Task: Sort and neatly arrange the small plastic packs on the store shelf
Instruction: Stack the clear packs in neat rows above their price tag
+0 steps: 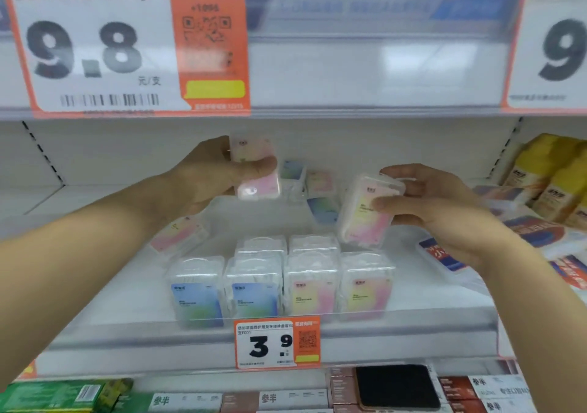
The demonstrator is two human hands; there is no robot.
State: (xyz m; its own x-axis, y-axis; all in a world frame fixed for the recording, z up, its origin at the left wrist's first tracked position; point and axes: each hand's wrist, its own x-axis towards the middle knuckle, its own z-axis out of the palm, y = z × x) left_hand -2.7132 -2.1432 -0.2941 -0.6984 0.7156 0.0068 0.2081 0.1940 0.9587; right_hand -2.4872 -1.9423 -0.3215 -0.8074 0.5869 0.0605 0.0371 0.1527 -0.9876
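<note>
My left hand (209, 174) grips a pink pack (257, 171) lifted above the white shelf (127, 285). My right hand (422, 203) holds another pink pack (368, 212), tilted, thumb across its front. Along the shelf front stand two blue packs (195, 295) (254, 292) and two pink packs (313, 289) (367, 285), with two clear packs (260, 246) behind them. A pink pack (179, 235) lies flat at the left under my left forearm. Loose blue and pink packs (320, 190) lie jumbled at the back.
A 3.9 price tag (276, 342) hangs on the shelf's front rail. Yellow packets (552, 177) and flat red-and-blue packets (540, 231) fill the right side. A large 9.8 sign (92, 47) hangs from the shelf above. Boxes and a black phone-like slab (397, 387) sit below.
</note>
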